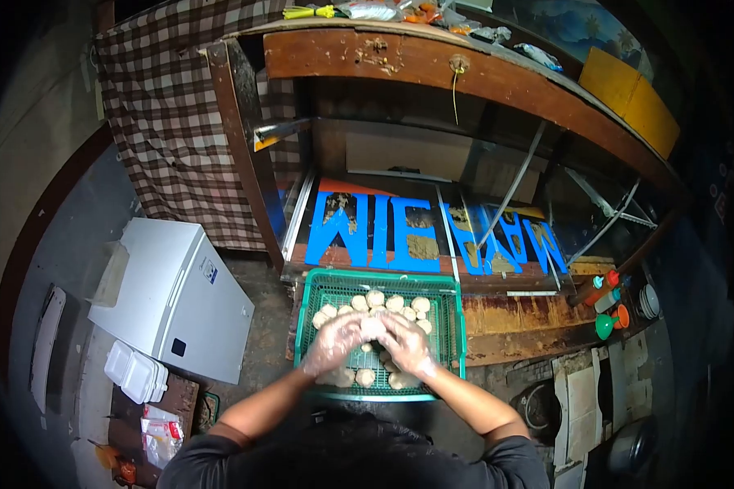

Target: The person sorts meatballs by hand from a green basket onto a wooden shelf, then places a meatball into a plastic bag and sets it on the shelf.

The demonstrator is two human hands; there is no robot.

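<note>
Both hands meet over a green plastic basket [462, 342], coated in pale flour or dough. My left hand [334, 341] and my right hand [408, 349] curl their fingers around a whitish dough ball [373, 328] between them. Inside the basket several round dough balls lie behind the hands, one of them a pale dough ball [375, 298] at the back. Closer to my body is another dough ball [365, 377], with others partly hidden by my wrists.
A white box-shaped appliance [192, 285] stands at left, with white foam containers [134, 371] nearby. Beyond the basket is a wood-framed glass cabinet with blue lettering [416, 236]. Sauce bottles [599, 293] and a wooden board [514, 322] are at right.
</note>
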